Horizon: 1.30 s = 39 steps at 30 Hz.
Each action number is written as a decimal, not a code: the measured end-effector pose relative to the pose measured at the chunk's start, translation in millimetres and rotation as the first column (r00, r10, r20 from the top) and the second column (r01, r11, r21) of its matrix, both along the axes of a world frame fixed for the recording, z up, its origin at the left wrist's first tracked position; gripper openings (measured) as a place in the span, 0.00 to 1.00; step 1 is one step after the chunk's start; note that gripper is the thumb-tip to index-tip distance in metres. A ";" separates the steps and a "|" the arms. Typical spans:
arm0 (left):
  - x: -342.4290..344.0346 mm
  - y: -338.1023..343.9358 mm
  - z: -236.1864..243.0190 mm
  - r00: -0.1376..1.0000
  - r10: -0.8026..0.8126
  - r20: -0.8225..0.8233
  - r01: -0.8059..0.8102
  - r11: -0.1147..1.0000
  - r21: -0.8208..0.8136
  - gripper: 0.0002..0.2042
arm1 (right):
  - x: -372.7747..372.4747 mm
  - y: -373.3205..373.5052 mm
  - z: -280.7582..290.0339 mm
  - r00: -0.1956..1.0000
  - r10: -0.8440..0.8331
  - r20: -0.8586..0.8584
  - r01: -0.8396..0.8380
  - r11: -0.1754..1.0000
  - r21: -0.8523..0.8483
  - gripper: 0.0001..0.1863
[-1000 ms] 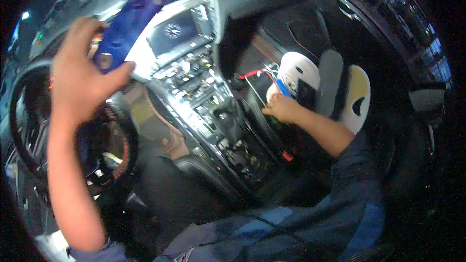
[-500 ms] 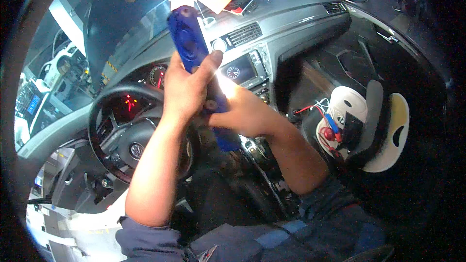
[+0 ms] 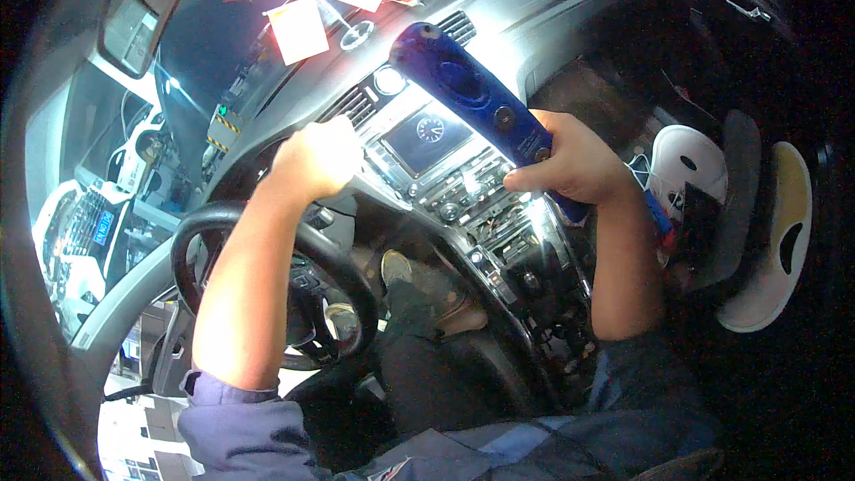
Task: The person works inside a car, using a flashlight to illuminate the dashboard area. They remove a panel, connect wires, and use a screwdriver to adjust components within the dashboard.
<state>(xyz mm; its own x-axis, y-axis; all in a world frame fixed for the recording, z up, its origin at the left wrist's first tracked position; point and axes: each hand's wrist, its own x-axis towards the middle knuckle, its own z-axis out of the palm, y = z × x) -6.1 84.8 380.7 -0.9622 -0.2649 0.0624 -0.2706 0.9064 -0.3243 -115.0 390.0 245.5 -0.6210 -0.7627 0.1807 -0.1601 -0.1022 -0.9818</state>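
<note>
Crowding dashboard [image 3: 534, 0]: blue tool [image 3: 472, 93], right hand [image 3: 574, 165]

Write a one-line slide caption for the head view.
Inside a car, the right hand holds a long blue tool over the centre console, left hand closed near the dashboard vent.

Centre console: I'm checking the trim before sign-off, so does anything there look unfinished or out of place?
Yes. Below the screen, the centre console looks stripped, with bare fittings and loose wiring showing where trim would sit. Paper notes lie on the dashboard top. The right hand holds a long blue tool against the stack; the left hand presses beside the screen.
</note>
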 end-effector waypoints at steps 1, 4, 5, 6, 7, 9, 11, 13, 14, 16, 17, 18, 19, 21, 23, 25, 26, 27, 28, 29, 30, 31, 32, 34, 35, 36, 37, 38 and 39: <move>-4.5 -0.6 5.8 1.000 0.027 0.008 -0.027 0.999 -0.025 0.13 | 0.2 -1.5 -0.6 0.999 -0.025 -0.028 0.025 1.000 0.002 0.19; -9.6 2.9 16.2 0.998 0.032 0.046 -0.030 0.999 -0.044 0.14 | 1.4 -4.7 -3.9 0.993 -0.053 -0.104 0.046 0.997 -0.067 0.16; -10.3 4.5 16.5 0.998 0.006 0.056 -0.003 0.999 -0.053 0.15 | 1.4 -5.2 -5.2 0.992 -0.053 -0.111 0.044 0.996 -0.083 0.16; -8.3 5.7 15.2 0.999 0.005 0.046 -0.003 0.999 -0.033 0.15 | 1.8 -6.0 -6.4 0.992 -0.052 -0.119 0.040 0.994 -0.098 0.16; -8.6 6.3 12.4 0.999 0.023 0.045 -0.021 0.999 -0.048 0.14 | 2.2 -6.6 -7.7 0.994 -0.050 -0.102 0.040 0.994 -0.098 0.16; -9.8 4.6 7.6 0.997 0.062 0.040 -0.059 0.996 -0.070 0.14 | 2.5 -7.5 -9.2 0.997 -0.044 -0.069 0.037 0.995 -0.097 0.17; -11.9 0.5 4.1 0.998 -0.024 0.059 0.029 0.996 -0.085 0.14 | 2.8 -8.3 -9.8 0.996 -0.050 -0.073 0.041 0.993 -0.114 0.18; -12.1 -2.4 0.7 0.995 -0.076 0.072 0.082 0.992 -0.095 0.14 | 2.6 -8.5 -9.3 0.995 -0.047 -0.093 0.035 0.991 -0.127 0.18; -12.1 -2.7 -0.9 0.994 -0.083 0.078 0.091 0.991 -0.102 0.13 | 2.4 -8.5 -8.8 0.995 -0.041 -0.095 0.030 0.993 -0.116 0.18; -12.2 -1.2 -3.4 0.994 -0.076 0.085 0.086 0.989 -0.122 0.13 | 2.1 -8.0 -7.6 0.996 -0.022 -0.089 0.013 0.995 -0.104 0.18; -12.1 0.6 -5.2 0.995 -0.059 0.084 0.070 0.989 -0.132 0.13 | 2.2 -7.8 -7.1 0.995 -0.027 -0.098 0.018 0.995 -0.094 0.18; -12.2 2.2 -6.2 0.996 -0.042 0.082 0.054 0.988 -0.142 0.14 | 2.3 -7.9 -6.5 0.995 -0.022 -0.098 0.013 0.996 -0.091 0.19; -12.8 3.7 -7.2 0.996 -0.015 0.087 0.027 0.990 -0.141 0.13 | 2.4 -8.2 -6.0 0.995 -0.017 -0.099 0.008 0.996 -0.087 0.19; -14.1 5.6 -9.0 0.995 0.032 0.096 -0.018 0.990 -0.139 0.13 | 3.2 -7.6 -5.4 0.999 0.011 -0.043 -0.013 0.999 -0.050 0.22; -14.9 4.7 -9.7 0.992 0.027 0.126 -0.010 0.991 -0.136 0.13 | 3.6 -7.6 -5.1 0.999 0.019 -0.042 -0.021 0.999 -0.045 0.22; -15.8 2.6 -11.2 0.990 0.013 0.138 0.006 0.991 -0.137 0.12 | 3.7 -8.4 -5.2 0.996 0.014 -0.092 -0.021 0.996 -0.082 0.19; -16.3 1.4 -12.2 0.990 0.006 0.138 0.013 0.990 -0.139 0.12 | 3.9 -9.2 -5.4 0.997 0.016 -0.078 -0.022 0.996 -0.083 0.20; -16.5 0.4 -13.1 0.990 0.000 0.138 0.019 0.990 -0.140 0.12 | 4.1 -10.0 -5.8 0.998 0.025 -0.059 -0.030 0.995 -0.096 0.20; -16.8 -0.4 -13.8 0.990 -0.004 0.142 0.025 0.989 -0.145 0.12 | 3.9 -10.1 -5.9 0.999 0.034 -0.040 -0.038 0.993 -0.109 0.20; -17.0 -0.9 -14.4 0.989 -0.008 0.147 0.031 0.988 -0.149 0.12 | 3.8 -10.3 -6.1 0.998 0.033 -0.050 -0.038 0.994 -0.106 0.20; -17.0 -1.1 -14.9 0.988 -0.010 0.153 0.035 0.986 -0.163 0.12 | 3.6 -10.1 -6.3 0.998 0.032 -0.059 -0.038 0.994 -0.104 0.20; -17.1 -0.9 -15.1 0.987 -0.004 0.163 0.031 0.986 -0.166 0.12 | 3.2 -9.8 -6.4 0.998 0.032 -0.063 -0.038 0.994 -0.102 0.20; -17.0 -0.4 -15.2 0.985 0.005 0.174 0.027 0.983 -0.179 0.12 | 3.4 -9.8 -6.7 0.998 0.026 -0.063 -0.032 0.994 -0.105 0.20; -17.6 0.9 -14.1 0.982 0.016 0.188 0.020 0.982 -0.188 0.12 | 3.0 -9.5 -7.0 0.998 0.024 -0.057 -0.030 0.992 -0.120 0.20; -17.8 1.6 -13.2 0.981 0.020 0.192 0.016 0.983 -0.183 0.12 | 2.8 -9.5 -7.1 0.999 0.016 -0.052 -0.021 0.995 -0.099 0.20; -17.9 2.5 -12.3 0.981 0.021 0.194 0.015 0.983 -0.183 0.11 | 2.1 -9.4 -7.2 0.999 0.016 -0.051 -0.021 0.996 -0.087 0.20; -17.5 3.5 -11.8 0.979 0.020 0.201 0.017 0.983 -0.183 0.11 | 1.7 -9.6 -7.4 0.999 0.016 -0.051 -0.020 0.997 -0.075 0.20; -16.9 4.6 -11.4 0.979 0.018 0.205 0.021 0.982 -0.186 0.11 | 1.4 -9.9 -7.7 0.999 0.025 -0.045 -0.029 0.997 -0.076 0.20; -16.3 5.8 -11.0 0.978 0.015 0.208 0.025 0.982 -0.190 0.11 | 1.0 -10.5 -8.0 0.999 0.034 -0.040 -0.037 0.996 -0.077 0.20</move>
